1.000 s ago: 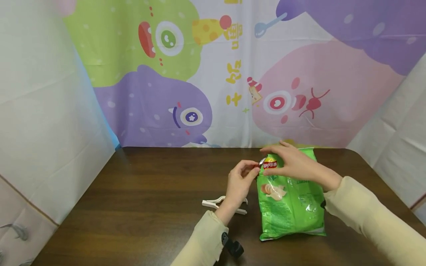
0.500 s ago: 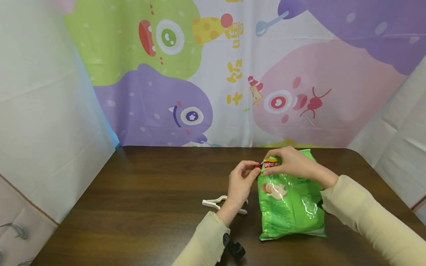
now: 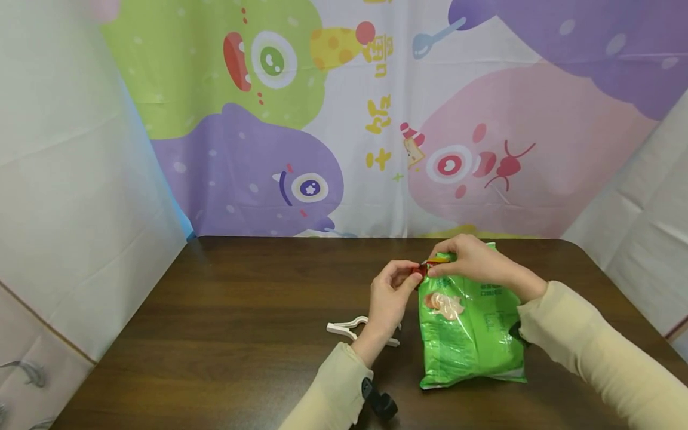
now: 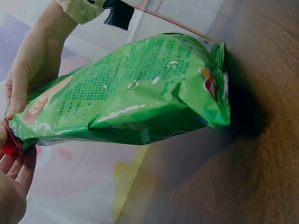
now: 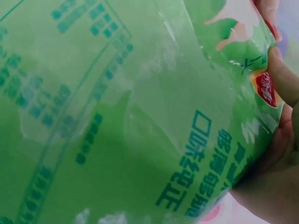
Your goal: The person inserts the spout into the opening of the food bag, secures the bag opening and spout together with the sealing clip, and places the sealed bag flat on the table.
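A green bag of potato chips [image 3: 467, 334] stands tilted on the table, its upper end raised between the hands. The left hand [image 3: 389, 295] pinches a shiny red part at the bag's upper left corner, also visible as a red patch [image 4: 12, 140] in the left wrist view. Close beside it, the right hand [image 3: 481, 263] grips the upper edge, thumb toward me and fingers behind. In the right wrist view, its thumb [image 5: 282, 77] presses near the red and yellow logo [image 5: 265, 88]. Some fingertips are hidden behind the bag.
On the dark wooden table [image 3: 242, 334] lies a white hinged clip [image 3: 344, 327], partly covered by the left wrist. A cartoon-printed curtain [image 3: 371, 197] hangs behind the table, with pale cloth at both sides. Each sleeve carries a black wrist mount.
The right hand has closed in on the bag's top edge and moved slightly toward the left hand. The top has creased, folding the logo mostly out of sight. The left hand stays almost still.
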`<state>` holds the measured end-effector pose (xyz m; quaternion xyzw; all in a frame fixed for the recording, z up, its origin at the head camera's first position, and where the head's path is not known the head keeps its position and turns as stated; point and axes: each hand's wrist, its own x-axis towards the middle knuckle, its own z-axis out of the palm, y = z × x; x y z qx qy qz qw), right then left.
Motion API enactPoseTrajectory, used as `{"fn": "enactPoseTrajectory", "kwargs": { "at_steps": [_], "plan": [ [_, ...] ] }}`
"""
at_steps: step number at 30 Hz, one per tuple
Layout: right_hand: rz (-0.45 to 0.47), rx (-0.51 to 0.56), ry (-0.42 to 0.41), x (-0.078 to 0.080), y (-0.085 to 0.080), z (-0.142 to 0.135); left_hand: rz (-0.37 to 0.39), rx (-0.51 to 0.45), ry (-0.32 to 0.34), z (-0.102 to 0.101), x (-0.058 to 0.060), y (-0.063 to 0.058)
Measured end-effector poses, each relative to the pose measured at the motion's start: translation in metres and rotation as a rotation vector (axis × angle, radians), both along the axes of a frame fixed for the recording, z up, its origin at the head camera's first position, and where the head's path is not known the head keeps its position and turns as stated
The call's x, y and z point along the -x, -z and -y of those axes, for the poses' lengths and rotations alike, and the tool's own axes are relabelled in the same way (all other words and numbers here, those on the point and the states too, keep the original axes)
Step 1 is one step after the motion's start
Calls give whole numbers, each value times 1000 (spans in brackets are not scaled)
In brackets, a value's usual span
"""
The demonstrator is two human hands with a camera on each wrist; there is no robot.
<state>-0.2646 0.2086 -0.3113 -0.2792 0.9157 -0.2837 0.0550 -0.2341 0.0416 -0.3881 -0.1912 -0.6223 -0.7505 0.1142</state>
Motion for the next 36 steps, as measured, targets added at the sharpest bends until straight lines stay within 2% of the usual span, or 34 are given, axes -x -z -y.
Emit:
{"fn": "enactPoseTrajectory", "kwargs": {
  "at_steps": [3,7,15,19,22,26,30,34,36],
  "plan": [
    [6,5,-14,1,-1,-1,-17,12,-14,2,-5,-7],
    [-18,2,-26,1,-2,-1,-19,14,-23,2,-5,-8],
    [-119,-10,26,-1,2,4,-4,9,-40,-1,8,12],
    [-154,6,45,-2,3,6,8,19,-44,1,2,2],
    [-152,8,61,-3,4,6,32,29,-23,4,-4,-7],
    [-142,-1,69,-4,5,7,43,45,21,7,-2,-6],
    [-149,-3,69,-4,4,8,42,73,47,11,1,-3],
    [-149,-16,86,-4,4,9,41,100,53,16,9,8],
    [-154,-23,92,-4,5,10,36,143,38,21,14,14]
  ]
}}
